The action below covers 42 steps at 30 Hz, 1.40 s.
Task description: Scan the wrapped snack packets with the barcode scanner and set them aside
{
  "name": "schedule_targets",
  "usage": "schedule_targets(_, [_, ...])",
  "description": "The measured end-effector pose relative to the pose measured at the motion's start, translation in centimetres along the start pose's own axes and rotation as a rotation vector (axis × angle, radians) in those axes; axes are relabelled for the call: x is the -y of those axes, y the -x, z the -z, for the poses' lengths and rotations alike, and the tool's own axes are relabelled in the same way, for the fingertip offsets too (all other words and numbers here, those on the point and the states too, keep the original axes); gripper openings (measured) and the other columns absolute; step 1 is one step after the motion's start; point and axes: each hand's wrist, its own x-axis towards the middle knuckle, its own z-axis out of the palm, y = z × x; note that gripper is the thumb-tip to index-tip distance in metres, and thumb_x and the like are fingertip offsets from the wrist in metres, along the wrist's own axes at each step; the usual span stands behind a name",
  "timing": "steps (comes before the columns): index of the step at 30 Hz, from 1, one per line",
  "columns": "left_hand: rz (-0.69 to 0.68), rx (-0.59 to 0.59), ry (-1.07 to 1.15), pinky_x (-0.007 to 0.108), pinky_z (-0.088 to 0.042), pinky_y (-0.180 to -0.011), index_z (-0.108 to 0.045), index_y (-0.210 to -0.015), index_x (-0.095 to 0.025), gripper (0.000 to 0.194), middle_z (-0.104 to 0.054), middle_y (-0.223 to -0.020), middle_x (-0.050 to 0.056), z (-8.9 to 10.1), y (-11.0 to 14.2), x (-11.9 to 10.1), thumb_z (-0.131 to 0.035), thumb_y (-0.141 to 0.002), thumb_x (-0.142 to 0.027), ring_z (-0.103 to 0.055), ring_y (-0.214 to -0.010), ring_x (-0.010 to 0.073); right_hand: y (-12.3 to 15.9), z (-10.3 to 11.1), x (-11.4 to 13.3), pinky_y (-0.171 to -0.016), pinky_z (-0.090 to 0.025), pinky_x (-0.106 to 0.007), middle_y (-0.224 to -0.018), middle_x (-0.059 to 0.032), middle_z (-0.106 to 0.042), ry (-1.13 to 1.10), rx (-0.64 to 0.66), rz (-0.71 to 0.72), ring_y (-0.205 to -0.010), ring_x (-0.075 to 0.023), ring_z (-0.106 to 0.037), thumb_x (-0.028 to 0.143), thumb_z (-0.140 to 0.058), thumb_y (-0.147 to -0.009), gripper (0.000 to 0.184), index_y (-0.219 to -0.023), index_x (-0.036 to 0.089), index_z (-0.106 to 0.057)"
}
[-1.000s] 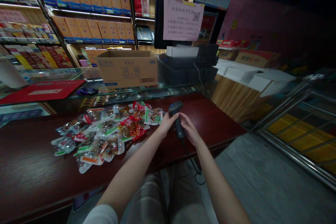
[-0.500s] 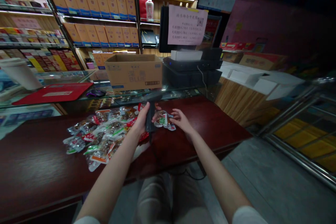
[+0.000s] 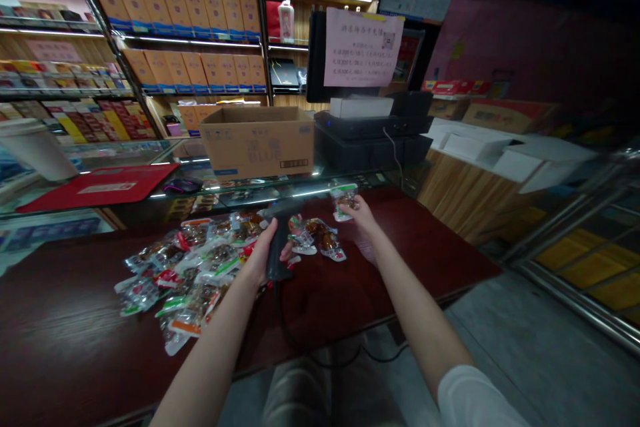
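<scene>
My left hand (image 3: 263,252) is wrapped round the handle of a black barcode scanner (image 3: 279,250), whose cable hangs down over the table's front edge. To the right, my right hand (image 3: 361,217) pinches a small clear snack packet (image 3: 344,202) with a green-edged top, held above the table. Between the hands lie a few more packets with brown food inside (image 3: 325,238). A heap of similar packets (image 3: 200,267), with red, green and orange edges, spreads over the dark red table (image 3: 75,307) on the left, partly behind my left forearm.
Behind the table is a glass counter with an open cardboard box (image 3: 257,147), a red mat (image 3: 100,187), a mouse (image 3: 183,185) and a white cup (image 3: 37,150). A monitor with a paper notice (image 3: 363,50) stands right of the box. A metal railing (image 3: 575,313) is at far right.
My right hand has lifted a packet and moved slightly right and away from me. The scanner in my left hand has lowered and shifted a little left, uncovering packets between the hands.
</scene>
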Motion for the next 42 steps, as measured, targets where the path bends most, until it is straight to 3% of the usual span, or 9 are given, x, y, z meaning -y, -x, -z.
schedule_targets(6, [0.021,-0.015,-0.061,0.018,-0.025,-0.038,-0.057,-0.080,-0.016,0.053,-0.041,-0.041,-0.005,-0.4,-0.1,1.2,-0.058,-0.077,-0.069,-0.033,-0.035,0.0066,-0.3,5.7,-0.6,-0.068,-0.058,-0.033,-0.094,0.0009,-0.072,-0.372,-0.164,-0.111,-0.081,-0.0172,-0.070,0.030,-0.078,-0.066,0.041,-0.101,0.026,-0.057])
schedule_targets(13, [0.065,-0.088,-0.096,0.018,-0.025,-0.040,-0.058,-0.082,-0.013,0.060,-0.046,-0.044,-0.003,-1.9,0.1,2.2,-0.060,-0.073,-0.073,-0.037,-0.038,0.0069,-0.5,6.5,-1.5,-0.060,-0.054,-0.025,-0.080,0.0039,-0.069,-0.562,-0.169,-0.162,-0.063,-0.0105,-0.064,0.017,-0.065,-0.075,0.024,-0.096,0.026,-0.060])
schedule_targets(16, [0.055,-0.085,-0.100,0.018,-0.025,-0.039,-0.059,-0.086,-0.012,0.060,-0.047,-0.044,-0.003,-2.7,0.1,2.7,-0.062,-0.073,-0.070,-0.037,-0.038,0.0065,-0.3,5.9,-1.1,-0.050,-0.048,-0.025,-0.065,0.0045,-0.059,-0.702,-0.039,-0.267,-0.046,-0.0091,-0.049,0.035,-0.057,-0.086,0.016,-0.096,0.024,-0.061])
schedule_targets(20, [-0.001,-0.092,-0.080,0.019,-0.029,-0.038,-0.058,-0.094,-0.013,0.057,-0.055,-0.055,-0.002,-3.9,-0.8,3.2,-0.068,-0.072,-0.064,-0.041,-0.039,0.0068,0.2,5.3,0.0,-0.042,-0.038,-0.024,-0.059,0.0047,-0.047,-0.803,0.168,-0.326,-0.042,-0.0098,-0.038,0.065,-0.045,-0.087,0.052,-0.103,0.019,-0.061])
schedule_targets(24, [-0.020,-0.097,-0.111,0.020,-0.032,-0.037,-0.056,-0.094,-0.014,0.056,-0.063,-0.069,0.001,-5.4,-2.8,3.0,-0.071,-0.070,-0.063,-0.046,-0.040,0.0064,0.7,5.4,0.7,-0.042,-0.038,-0.025,-0.067,0.0014,-0.054,-0.814,0.199,-0.323,-0.046,-0.0110,-0.040,0.059,-0.045,-0.087,0.052,-0.113,0.017,-0.060])
schedule_targets(28, [-0.021,-0.058,-0.147,0.020,-0.033,-0.037,-0.056,-0.095,-0.013,0.056,-0.063,-0.066,0.000,-6.4,-4.5,2.8,-0.072,-0.070,-0.060,-0.047,-0.040,0.0070,0.5,5.7,0.4,-0.054,-0.050,-0.029,-0.081,-0.0045,-0.067,-0.800,0.088,-0.268,-0.056,-0.0137,-0.054,0.044,-0.046,-0.083,0.043,-0.111,0.016,-0.063])
schedule_targets(34, [-0.007,0.020,-0.072,0.020,-0.031,-0.036,-0.056,-0.093,-0.013,0.057,-0.057,-0.056,-0.003,-5.4,-4.4,4.0,-0.067,-0.072,-0.065,-0.042,-0.037,0.0067,-0.9,6.0,-1.2,-0.074,-0.057,-0.037,-0.100,-0.0086,-0.075,-0.596,-0.071,-0.174,-0.090,-0.0239,-0.071,0.031,-0.054,-0.074,0.032,-0.101,0.018,-0.065])
schedule_targets(39, [-0.040,-0.024,-0.024,0.019,-0.030,-0.037,-0.055,-0.094,-0.014,0.056,-0.058,-0.059,-0.003,-4.8,-4.0,4.4,-0.069,-0.071,-0.063,-0.043,-0.038,0.0059,-0.5,6.3,-1.6,-0.077,-0.059,-0.047,-0.101,-0.0066,-0.075,-0.537,-0.024,-0.159,-0.089,-0.0251,-0.072,0.028,-0.057,-0.073,0.028,-0.099,0.019,-0.063])
schedule_targets(42, [-0.032,-0.008,-0.054,0.020,-0.031,-0.037,-0.055,-0.089,-0.014,0.056,-0.059,-0.060,-0.002,-5.0,-3.9,4.6,-0.070,-0.069,-0.064,-0.042,-0.037,0.0061,-0.2,6.0,-1.9,-0.075,-0.060,-0.045,-0.097,-0.0025,-0.075,-0.453,-0.052,-0.140,-0.087,-0.0231,-0.072,0.015,-0.062,-0.066,0.031,-0.096,0.021,-0.063])
